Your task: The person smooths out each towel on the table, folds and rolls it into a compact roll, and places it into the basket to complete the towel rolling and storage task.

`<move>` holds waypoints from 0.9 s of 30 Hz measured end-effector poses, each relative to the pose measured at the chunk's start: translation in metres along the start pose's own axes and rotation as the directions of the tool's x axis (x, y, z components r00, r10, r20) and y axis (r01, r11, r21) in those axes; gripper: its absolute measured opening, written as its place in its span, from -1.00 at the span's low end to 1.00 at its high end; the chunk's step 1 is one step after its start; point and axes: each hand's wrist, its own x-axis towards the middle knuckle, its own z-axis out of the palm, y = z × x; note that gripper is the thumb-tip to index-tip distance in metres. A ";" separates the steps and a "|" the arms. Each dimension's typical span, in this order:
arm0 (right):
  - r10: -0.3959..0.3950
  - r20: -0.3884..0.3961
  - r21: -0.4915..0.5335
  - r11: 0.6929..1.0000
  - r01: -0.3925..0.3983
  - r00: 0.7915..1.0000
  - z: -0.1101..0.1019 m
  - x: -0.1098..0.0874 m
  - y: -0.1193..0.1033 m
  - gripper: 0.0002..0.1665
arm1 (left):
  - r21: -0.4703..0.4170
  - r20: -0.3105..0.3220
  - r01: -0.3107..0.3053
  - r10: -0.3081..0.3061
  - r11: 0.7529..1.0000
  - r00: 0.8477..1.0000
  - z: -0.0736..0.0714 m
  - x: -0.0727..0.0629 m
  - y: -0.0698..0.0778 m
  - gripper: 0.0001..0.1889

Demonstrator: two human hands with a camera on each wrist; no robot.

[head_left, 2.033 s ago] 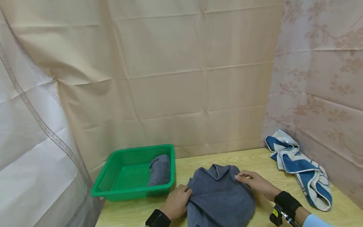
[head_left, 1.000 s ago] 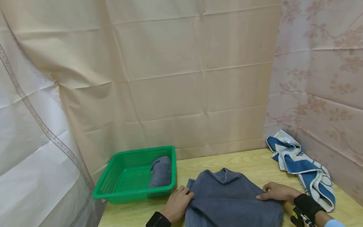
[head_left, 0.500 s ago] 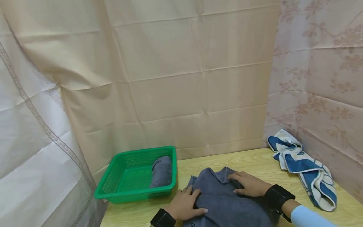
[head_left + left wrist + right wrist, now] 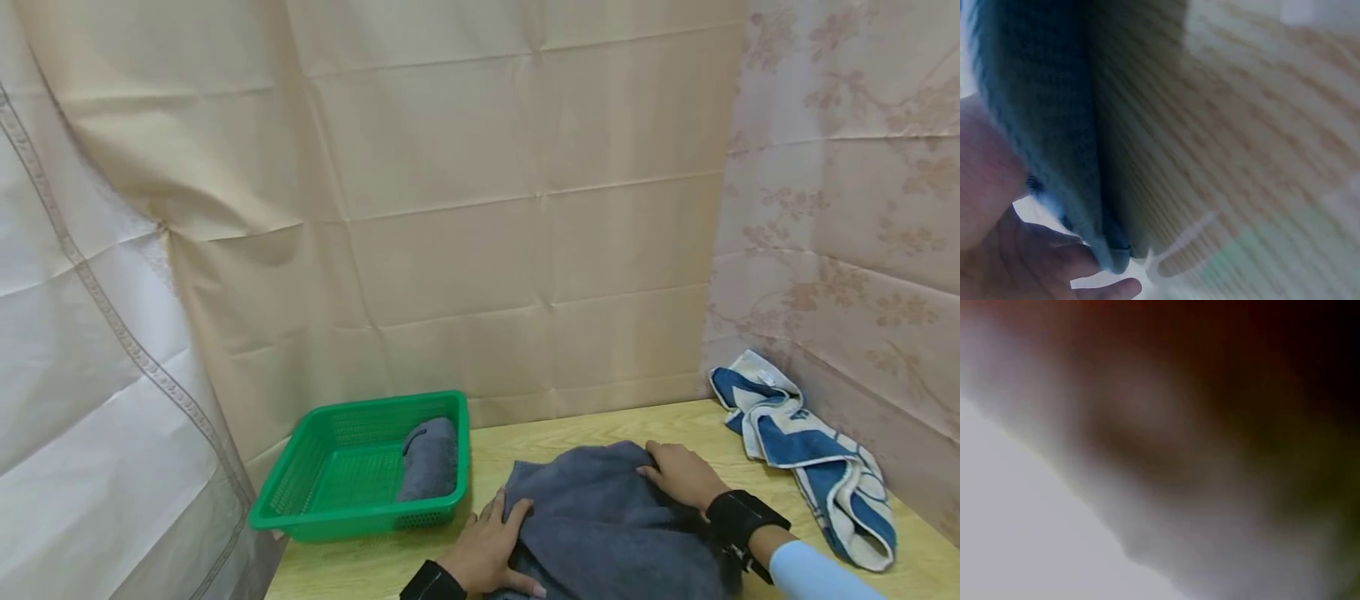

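Note:
A grey towel [image 4: 600, 517] lies bunched on the table, its near part cut off by the bottom of the head view. My left hand [image 4: 487, 546] rests on its left edge with fingers spread and thumb out to the side. In the left wrist view, the ribbed border of the towel [image 4: 1054, 119] stands up beside that hand [image 4: 1029, 262]. Over at the far right corner of the cloth, my right hand [image 4: 686, 477] pinches the edge between thumb and fingers. The right wrist view is too dark and blurred to show the hand's work.
A green plastic basket [image 4: 300, 522] stands at the left, with a rolled grey towel [image 4: 430, 458] along its right side. A blue and white towel [image 4: 810, 450] lies crumpled at the right, by the floral curtain [image 4: 847, 208]. A beige curtain [image 4: 450, 250] hangs behind the wooden table [image 4: 525, 437].
My right hand first drew the towel out to the right, then came back and shifted to its far right corner. The towel's raised far fold has flattened. My left hand's fingers have spread.

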 end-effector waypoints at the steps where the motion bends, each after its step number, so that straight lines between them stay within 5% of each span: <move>1: 0.040 -0.033 0.001 0.999 -0.040 0.999 -0.003 0.002 0.004 -0.77 | -0.005 0.001 0.004 -0.004 1.000 1.000 0.000 0.000 0.000 0.20; 7: 0.196 -0.167 -0.027 0.979 -0.203 0.966 -0.016 0.008 0.024 -0.69 | 0.013 0.019 0.015 -0.015 1.000 1.000 -0.001 -0.003 0.000 0.22; 11: 0.151 -0.202 -0.059 0.984 -0.165 0.968 -0.007 0.005 0.017 -0.60 | 0.039 0.084 0.033 -0.036 0.999 0.996 0.001 -0.004 -0.002 0.15; 15: 0.001 -0.238 -0.124 0.992 -0.032 0.971 0.007 0.006 -0.003 -0.46 | 0.051 0.125 0.044 -0.050 0.998 0.991 0.002 -0.005 -0.004 0.09; 19: -0.177 -0.085 -0.077 0.982 0.171 0.980 0.014 0.007 -0.022 -0.40 | 0.053 0.117 0.001 -0.008 0.999 0.993 0.001 -0.003 -0.005 -0.07; 23: -0.206 0.098 0.008 0.979 0.206 0.974 0.014 0.000 -0.035 -0.28 | 0.074 0.113 -0.065 0.057 0.995 0.992 0.000 -0.003 -0.007 -0.18; 27: -0.210 0.010 -0.065 0.975 0.210 0.978 0.016 -0.006 -0.056 -0.58 | 0.096 0.109 -0.119 0.109 0.988 0.988 0.002 -0.005 -0.007 -0.17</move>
